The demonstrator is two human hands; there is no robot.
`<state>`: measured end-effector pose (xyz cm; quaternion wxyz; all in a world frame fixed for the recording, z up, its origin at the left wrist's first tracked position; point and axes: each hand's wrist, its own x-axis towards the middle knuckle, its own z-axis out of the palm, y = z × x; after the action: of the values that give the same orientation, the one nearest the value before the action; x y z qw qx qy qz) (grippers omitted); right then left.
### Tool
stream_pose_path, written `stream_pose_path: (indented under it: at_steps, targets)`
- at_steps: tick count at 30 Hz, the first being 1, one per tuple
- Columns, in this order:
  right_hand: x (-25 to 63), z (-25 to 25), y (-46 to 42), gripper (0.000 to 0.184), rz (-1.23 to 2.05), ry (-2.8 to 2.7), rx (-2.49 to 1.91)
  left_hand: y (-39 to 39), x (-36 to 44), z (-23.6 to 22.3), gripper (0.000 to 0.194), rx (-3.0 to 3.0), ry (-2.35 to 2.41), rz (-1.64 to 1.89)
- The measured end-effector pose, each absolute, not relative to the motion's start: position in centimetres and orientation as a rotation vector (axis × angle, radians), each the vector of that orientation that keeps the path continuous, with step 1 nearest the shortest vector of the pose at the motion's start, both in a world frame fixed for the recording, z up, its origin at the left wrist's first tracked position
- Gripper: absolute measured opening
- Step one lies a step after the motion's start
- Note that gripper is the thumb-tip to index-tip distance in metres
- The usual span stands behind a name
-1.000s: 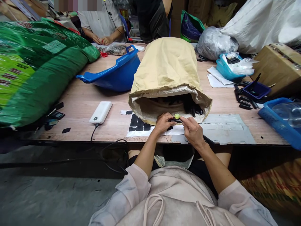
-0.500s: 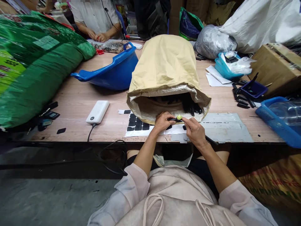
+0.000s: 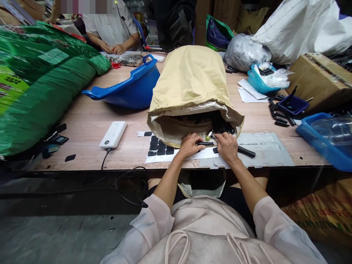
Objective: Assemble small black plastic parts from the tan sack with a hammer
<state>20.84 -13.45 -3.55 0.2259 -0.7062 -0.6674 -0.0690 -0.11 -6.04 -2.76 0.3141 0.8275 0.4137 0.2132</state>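
My left hand (image 3: 190, 145) pinches a slim black piece (image 3: 205, 143) at the mouth of a yellow sack (image 3: 192, 77). In my right hand (image 3: 227, 146) is a small hammer (image 3: 247, 151), its black grip sticking out to the right. Its shiny head, with a yellow-green face, stands just above the black piece, apart from it. The sack lies on its side, opening towards me, with black pieces (image 3: 224, 125) inside. Under my hands is a white sheet (image 3: 189, 155) bearing black rounded-square stickers (image 3: 157, 146).
A white power bank (image 3: 113, 134) with a cable and a blue basin (image 3: 129, 88) are to the left, beyond them a green sack (image 3: 49, 84). On the right are a grey board (image 3: 264, 150), black parts (image 3: 281, 119) and a blue tray (image 3: 324, 146). Another person (image 3: 110, 31) works opposite.
The hammer's head has come away from the black piece, and its grip now points more level to the right. My left hand still pinches the piece. The view has shifted slightly.
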Motion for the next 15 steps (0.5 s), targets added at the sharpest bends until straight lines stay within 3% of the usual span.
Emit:
stream_pose_path:
  at_steps: [5,9,13,15]
  targets:
    - [20.7,-3.8,-13.6,0.028,-0.197,-1.825,-1.956,-7.1,-0.8,-1.5,0.015,2.197,0.984,0.498]
    - [20.7,-3.7,-13.6,0.027,-0.191,-1.836,-1.956,-12.7,-1.2,-0.8,0.023,2.256,0.713,0.574]
    - [20.6,-3.7,-13.7,0.026,-0.203,-1.845,-1.967,-19.7,-1.0,-3.1,0.037,2.200,0.415,0.375]
    - [20.6,-3.8,-13.7,0.026,-0.207,-1.847,-1.965,-21.1,-0.8,-5.5,0.036,2.107,0.504,0.167]
